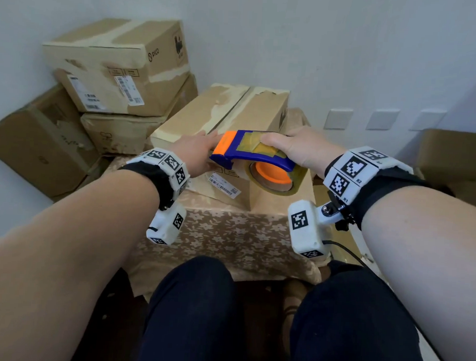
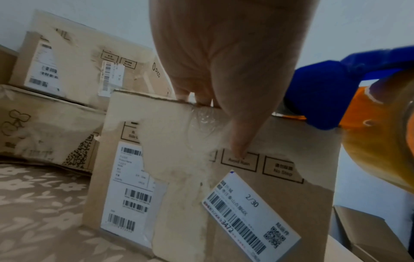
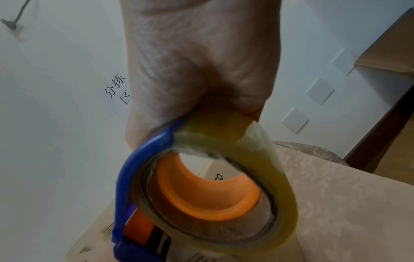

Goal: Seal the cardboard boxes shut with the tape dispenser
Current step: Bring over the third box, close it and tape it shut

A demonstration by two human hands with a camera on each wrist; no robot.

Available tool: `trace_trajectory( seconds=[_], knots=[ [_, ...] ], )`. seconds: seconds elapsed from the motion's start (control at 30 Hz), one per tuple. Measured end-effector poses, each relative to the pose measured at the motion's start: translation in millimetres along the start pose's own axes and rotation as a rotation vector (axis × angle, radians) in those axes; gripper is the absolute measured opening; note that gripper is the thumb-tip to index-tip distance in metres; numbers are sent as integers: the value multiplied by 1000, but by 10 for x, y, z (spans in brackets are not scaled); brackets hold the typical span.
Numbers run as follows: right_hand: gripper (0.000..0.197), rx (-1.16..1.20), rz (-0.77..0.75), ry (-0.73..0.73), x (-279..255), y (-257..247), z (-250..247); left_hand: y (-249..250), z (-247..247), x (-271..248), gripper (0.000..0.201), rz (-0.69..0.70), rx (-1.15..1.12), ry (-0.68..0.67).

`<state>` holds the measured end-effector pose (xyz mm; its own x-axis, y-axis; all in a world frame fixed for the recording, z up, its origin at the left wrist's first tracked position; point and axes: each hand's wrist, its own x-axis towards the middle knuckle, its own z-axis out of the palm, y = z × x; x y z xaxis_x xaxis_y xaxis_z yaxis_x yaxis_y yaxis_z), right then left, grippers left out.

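Observation:
A closed cardboard box [image 1: 226,117] with torn paper patches stands on the small table in front of me. My right hand [image 1: 295,150] grips a blue and orange tape dispenser [image 1: 249,153] with its yellowish roll [image 3: 253,177], held at the box's near top edge. My left hand [image 1: 194,151] rests flat on the box top beside the dispenser's orange front, fingers straight over the edge. In the left wrist view its thumb [image 2: 241,124] presses on the box's front face [image 2: 257,195], where clear tape [image 2: 201,120] lies over the edge.
Several more cardboard boxes [image 1: 116,66] are stacked at the left against the wall. Another box [image 1: 456,162] sits at the right. The table wears a floral cloth [image 1: 229,234]. My knees [image 1: 193,301] are at its near edge.

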<state>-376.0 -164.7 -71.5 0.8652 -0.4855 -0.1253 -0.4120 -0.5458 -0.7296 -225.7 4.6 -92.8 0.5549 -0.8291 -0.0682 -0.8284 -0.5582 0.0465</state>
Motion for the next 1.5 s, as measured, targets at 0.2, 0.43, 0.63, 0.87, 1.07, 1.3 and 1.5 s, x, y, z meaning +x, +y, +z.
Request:
trace_trajectory(
  seconds=[0.2, 0.43, 0.63, 0.87, 1.07, 1.3, 1.5],
  knots=[
    [63, 123, -40, -32, -99, 111, -189, -68, 77, 79, 74, -64, 8, -60],
    [43, 136, -53, -28, -291, 349, -502, -33, 51, 102, 80, -97, 85, -101],
    [44, 62, -29, -70, -284, 475, -471, 9, 27, 84, 81, -101, 81, -107],
    [49, -15, -21, -41, -203, 503, -352, 11, -45, 87, 110, -83, 138, -176],
    [50, 52, 15, -37, -230, 549, -312, 76, -254, 150, 113, -177, 7, -434],
    [47, 146, 24, -52, -289, 598, -219, 517, -221, 249, 51, -229, -2, -333],
    [49, 286, 14, -40, -347, 699, -125, 611, -57, 400, 41, -168, 153, -301]
  ],
)
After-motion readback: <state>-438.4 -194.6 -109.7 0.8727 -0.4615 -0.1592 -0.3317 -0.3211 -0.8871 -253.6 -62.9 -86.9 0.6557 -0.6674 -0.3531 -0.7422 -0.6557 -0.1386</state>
